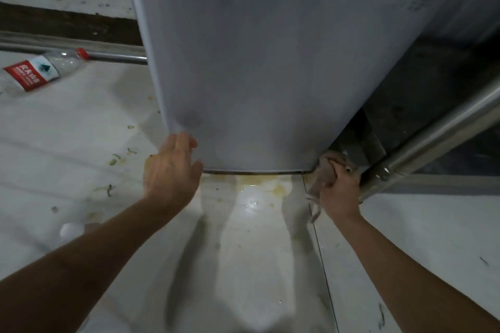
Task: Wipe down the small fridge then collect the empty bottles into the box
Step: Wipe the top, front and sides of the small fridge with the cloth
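Observation:
The small white fridge (265,56) fills the upper middle of the head view, seen from above its front. My left hand (171,173) rests with straight fingers against its lower left corner. My right hand (339,186) grips a beige cloth (326,170) and presses it at the fridge's lower right corner. An empty clear bottle (40,71) with a red label and red cap lies on its side on the floor at the far left. No box is in view.
A metal pipe (433,132) runs diagonally at the right, close to my right hand. Another metal rail (113,56) lies along the wall at left. The white floor (257,238) has yellowish stains below the fridge and scattered green scraps at left.

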